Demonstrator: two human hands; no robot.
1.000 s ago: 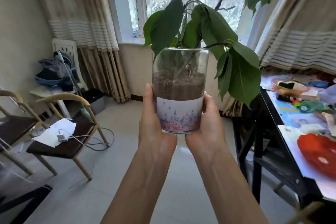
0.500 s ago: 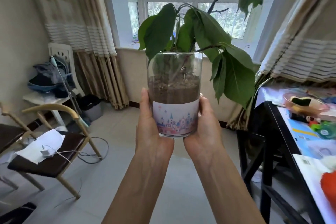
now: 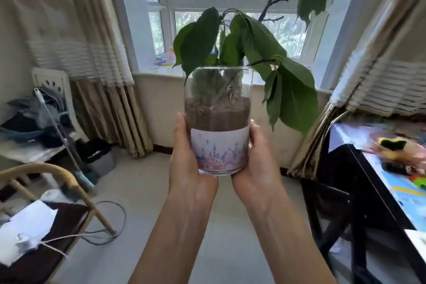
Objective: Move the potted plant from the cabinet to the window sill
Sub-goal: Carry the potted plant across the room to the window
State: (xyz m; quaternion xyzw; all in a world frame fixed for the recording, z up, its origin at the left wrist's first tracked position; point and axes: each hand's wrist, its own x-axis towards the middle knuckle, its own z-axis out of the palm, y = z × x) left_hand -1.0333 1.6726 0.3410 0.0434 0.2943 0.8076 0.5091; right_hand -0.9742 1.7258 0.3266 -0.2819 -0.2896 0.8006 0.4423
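The potted plant [image 3: 217, 120] is a clear glass jar with brown soil, a castle-print label and large drooping green leaves. I hold it upright in mid-air at chest height. My left hand [image 3: 186, 168] grips its left side and my right hand [image 3: 258, 168] grips its right side, both around the lower half. Straight ahead, behind the jar, runs the white window sill [image 3: 156, 71] under a bright window. The cabinet is out of view.
A wooden chair [image 3: 57, 191] with paper and a cable stands at the lower left. Beige curtains [image 3: 92, 53] hang on both sides of the window. A black table [image 3: 378, 191] with clutter lies to the right. Small colourful items [image 3: 164, 61] sit on the sill's left.
I have walked closer to the window with the plant held in both hands. The sill looks larger, and the chair and table have slid towards the frame edges.
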